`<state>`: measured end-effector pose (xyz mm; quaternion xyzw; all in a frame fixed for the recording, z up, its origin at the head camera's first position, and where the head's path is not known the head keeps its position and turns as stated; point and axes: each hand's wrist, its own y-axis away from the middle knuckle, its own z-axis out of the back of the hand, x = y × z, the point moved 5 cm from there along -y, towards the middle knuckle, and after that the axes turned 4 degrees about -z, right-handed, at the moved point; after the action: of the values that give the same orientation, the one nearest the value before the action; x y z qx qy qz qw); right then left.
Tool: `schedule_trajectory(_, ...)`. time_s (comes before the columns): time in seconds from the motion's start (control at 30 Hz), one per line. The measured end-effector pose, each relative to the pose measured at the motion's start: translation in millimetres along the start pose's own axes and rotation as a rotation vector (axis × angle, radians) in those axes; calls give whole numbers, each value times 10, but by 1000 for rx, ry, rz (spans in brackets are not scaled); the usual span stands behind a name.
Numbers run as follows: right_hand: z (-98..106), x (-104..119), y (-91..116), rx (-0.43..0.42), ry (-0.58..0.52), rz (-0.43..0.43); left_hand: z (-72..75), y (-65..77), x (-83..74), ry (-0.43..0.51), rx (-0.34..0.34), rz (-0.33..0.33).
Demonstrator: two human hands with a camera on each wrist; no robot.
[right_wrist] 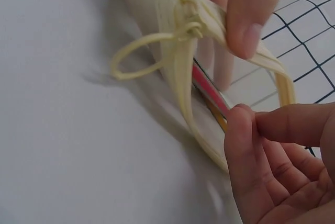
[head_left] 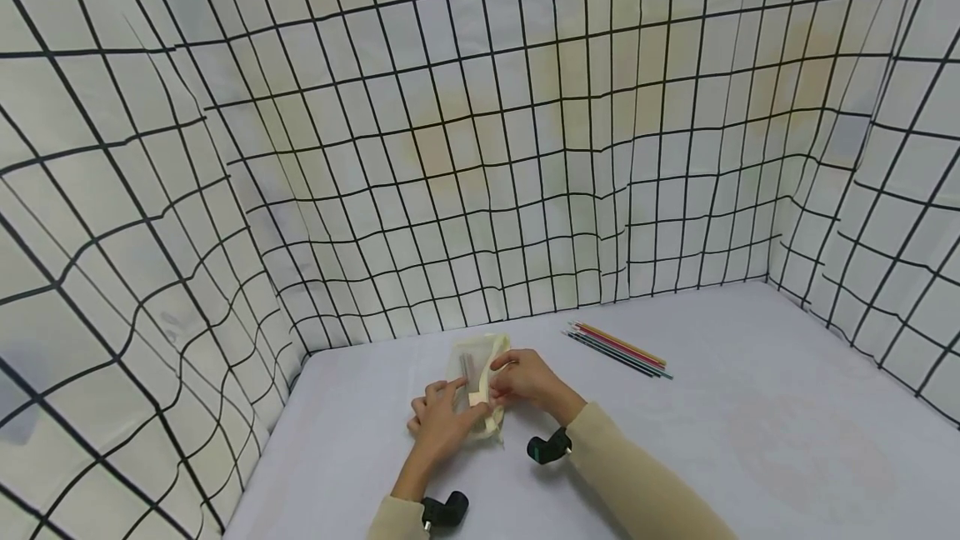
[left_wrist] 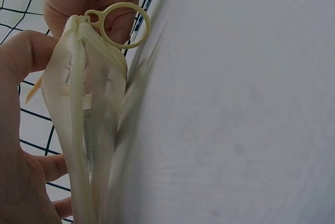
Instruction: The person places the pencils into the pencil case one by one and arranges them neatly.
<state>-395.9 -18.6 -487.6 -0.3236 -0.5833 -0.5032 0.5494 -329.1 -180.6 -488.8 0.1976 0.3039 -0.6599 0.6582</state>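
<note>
A pale yellow mesh zip pouch [head_left: 461,348] lies on the table with its zip side open. My left hand [head_left: 442,422] holds it at the near left, the thumb [right_wrist: 245,38] on the rim of the opening. A yellow ring pull [left_wrist: 148,28] hangs from the zip end. Inside the mouth show a pinkish-red pencil [right_wrist: 209,89] and a yellow one [right_wrist: 217,116] behind it. At the opening's right side, my right hand [head_left: 527,377] pinches the end of the red pencil between thumb and forefinger. Its other fingers are curled beneath.
Several coloured pencils [head_left: 618,350] lie side by side on the white tabletop [head_left: 750,407], to the right of the pouch. White cloth walls with a black grid [head_left: 487,148] stand behind and at both sides. A black camera [head_left: 550,446] sits at each wrist.
</note>
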Motion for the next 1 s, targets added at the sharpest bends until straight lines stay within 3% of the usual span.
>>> schedule_trajectory(0.4, 357, 82, 45, 29, 136, 157, 2, -5, 11, -1, -9, 6)
schedule_trajectory(0.77, 925, 162, 251, -78, 350, 269, -7, -2, 4, 18, -1, 5)
schedule_trajectory(1.0, 1251, 117, 308, -76, 434, 357, -5, 11, -4, 17, 1, -3)
